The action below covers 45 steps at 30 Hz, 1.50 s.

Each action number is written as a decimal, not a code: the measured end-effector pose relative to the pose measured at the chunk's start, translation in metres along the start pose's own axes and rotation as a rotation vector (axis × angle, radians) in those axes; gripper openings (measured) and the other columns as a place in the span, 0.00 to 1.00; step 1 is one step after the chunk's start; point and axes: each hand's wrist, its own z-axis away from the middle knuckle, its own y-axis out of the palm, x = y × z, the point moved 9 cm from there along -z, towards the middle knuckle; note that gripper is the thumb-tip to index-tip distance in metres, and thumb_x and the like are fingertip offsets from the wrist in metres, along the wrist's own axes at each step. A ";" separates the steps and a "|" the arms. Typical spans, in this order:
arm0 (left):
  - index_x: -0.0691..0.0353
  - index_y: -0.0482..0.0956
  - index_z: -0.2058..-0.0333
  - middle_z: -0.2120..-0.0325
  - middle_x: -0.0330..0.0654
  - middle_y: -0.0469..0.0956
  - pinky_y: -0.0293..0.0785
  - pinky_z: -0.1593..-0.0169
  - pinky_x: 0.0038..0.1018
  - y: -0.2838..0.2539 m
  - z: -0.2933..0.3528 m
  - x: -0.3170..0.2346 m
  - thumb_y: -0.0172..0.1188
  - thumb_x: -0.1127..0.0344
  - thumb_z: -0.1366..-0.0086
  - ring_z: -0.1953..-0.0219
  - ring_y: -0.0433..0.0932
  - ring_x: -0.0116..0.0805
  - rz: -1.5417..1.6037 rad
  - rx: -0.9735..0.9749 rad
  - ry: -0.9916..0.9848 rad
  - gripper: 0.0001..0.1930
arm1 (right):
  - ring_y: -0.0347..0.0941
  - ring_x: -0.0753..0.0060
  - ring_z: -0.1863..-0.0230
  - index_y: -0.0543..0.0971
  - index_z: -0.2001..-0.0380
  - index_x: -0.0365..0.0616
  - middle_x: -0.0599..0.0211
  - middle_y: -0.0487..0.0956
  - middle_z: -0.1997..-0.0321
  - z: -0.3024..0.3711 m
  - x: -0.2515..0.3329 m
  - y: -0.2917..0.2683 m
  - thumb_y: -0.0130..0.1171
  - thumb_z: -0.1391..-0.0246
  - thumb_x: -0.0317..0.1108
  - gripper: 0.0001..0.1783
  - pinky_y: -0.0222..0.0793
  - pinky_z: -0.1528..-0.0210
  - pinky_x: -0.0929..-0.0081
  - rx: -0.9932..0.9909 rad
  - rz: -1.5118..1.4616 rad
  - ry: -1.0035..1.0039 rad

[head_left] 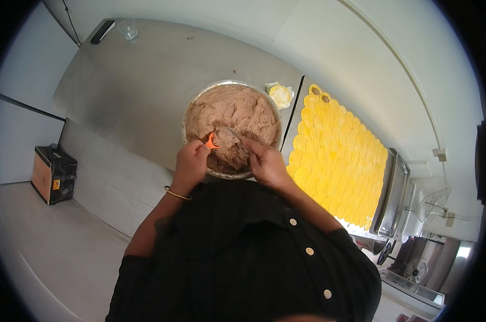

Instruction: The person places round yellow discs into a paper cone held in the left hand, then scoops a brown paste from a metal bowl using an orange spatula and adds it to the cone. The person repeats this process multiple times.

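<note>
A large round metal bowl in front of me is heaped with brown, sticky minced filling. My left hand, at the bowl's near left rim, grips a small orange plastic tool; its exact kind is unclear. Over the bowl's near side, my right hand is closed on what looks like a metal spoon, its head in the filling close to the orange tool. To the right, yellow round wrappers lie in overlapping rows; two at the far corner carry dabs of brown filling.
A small stack of pale yellow rounds on a wrapper sits just right of the bowl. The steel table holds a clear cup at its far left. Metal trays stand beyond the yellow rounds; a black box rests on the floor.
</note>
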 end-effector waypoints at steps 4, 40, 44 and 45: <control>0.62 0.75 0.69 0.85 0.36 0.67 0.61 0.82 0.28 0.016 -0.002 0.012 0.58 0.66 0.29 0.87 0.63 0.26 0.560 0.123 -0.372 0.09 | 0.82 0.43 0.55 0.81 0.38 0.43 0.45 0.83 0.54 0.008 0.014 -0.005 0.56 0.43 0.19 0.28 0.80 0.53 0.58 -0.034 -0.039 -0.055; 0.64 0.77 0.68 0.84 0.33 0.68 0.62 0.78 0.27 0.018 -0.010 -0.010 0.55 0.67 0.27 0.84 0.65 0.25 0.633 0.335 -0.346 0.09 | 0.82 0.41 0.59 0.81 0.40 0.40 0.45 0.82 0.58 0.010 -0.008 -0.033 0.58 0.41 0.17 0.26 0.80 0.56 0.57 -0.100 0.055 0.000; 0.68 0.78 0.69 0.80 0.47 0.76 0.70 0.71 0.35 0.027 -0.020 -0.046 0.55 0.69 0.30 0.79 0.75 0.37 0.157 0.274 0.097 0.10 | 0.81 0.40 0.60 0.82 0.41 0.38 0.45 0.82 0.60 -0.002 0.014 -0.032 0.58 0.41 0.18 0.24 0.79 0.57 0.55 -0.119 -0.029 -0.051; 0.69 0.78 0.68 0.79 0.51 0.77 0.72 0.69 0.36 0.027 -0.021 -0.052 0.55 0.69 0.30 0.77 0.77 0.40 0.107 0.239 0.159 0.10 | 0.81 0.40 0.61 0.82 0.42 0.38 0.46 0.81 0.61 0.000 0.018 -0.032 0.58 0.41 0.18 0.23 0.79 0.58 0.55 -0.118 -0.021 -0.035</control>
